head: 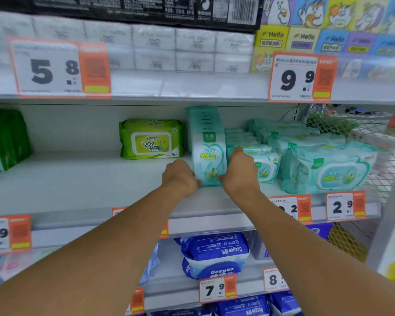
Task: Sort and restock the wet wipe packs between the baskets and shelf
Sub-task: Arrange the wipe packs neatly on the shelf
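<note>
An upright row of mint-green wet wipe packs (209,156) stands on the middle shelf (100,179), running back toward the rear wall. My left hand (180,177) presses the left side of the front pack and my right hand (240,173) presses its right side, so the row is gripped between them. To the right lie smaller mint packs (263,166) and a large mint multipack (328,169). A lime-green wipe pack (151,139) sits at the back, left of the row.
Dark green packs (5,140) fill the shelf's far left. White tissue bundles (173,49) and colourful Hello packs (328,37) sit on the shelf above. Blue Deeyeo packs (214,256) are below. A wire mesh basket (363,133) stands at the right. Orange price tags line the shelf edges.
</note>
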Tool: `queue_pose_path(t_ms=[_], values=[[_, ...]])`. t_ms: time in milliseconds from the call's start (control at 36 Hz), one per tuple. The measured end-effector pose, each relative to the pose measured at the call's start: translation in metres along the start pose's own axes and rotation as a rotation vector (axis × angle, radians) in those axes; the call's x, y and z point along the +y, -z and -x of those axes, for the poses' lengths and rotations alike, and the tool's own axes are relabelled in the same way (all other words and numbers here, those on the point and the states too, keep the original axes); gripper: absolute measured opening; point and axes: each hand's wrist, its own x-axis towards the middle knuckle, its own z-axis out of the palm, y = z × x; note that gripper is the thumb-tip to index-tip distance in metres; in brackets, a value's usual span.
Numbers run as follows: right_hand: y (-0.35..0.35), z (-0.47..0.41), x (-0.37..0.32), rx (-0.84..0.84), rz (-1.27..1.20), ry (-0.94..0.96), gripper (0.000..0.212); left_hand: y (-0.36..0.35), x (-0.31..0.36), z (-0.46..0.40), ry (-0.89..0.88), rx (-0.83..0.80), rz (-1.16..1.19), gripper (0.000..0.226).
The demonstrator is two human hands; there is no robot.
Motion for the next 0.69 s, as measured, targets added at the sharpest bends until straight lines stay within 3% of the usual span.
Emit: queue_pose_path(t_ms=[194, 694], values=[[-0.005, -0.009, -0.002, -0.048, 0.115, 0.039, 0.027, -0.008, 0.004, -0.011, -0.038, 0.088, -0.077, 0.035], [-0.002, -0.011, 0.0, -0.042, 0.212, 0.029, 0.028, -0.009, -0.004, -0.023, -0.03, 0.031, 0.038, 0.04]])
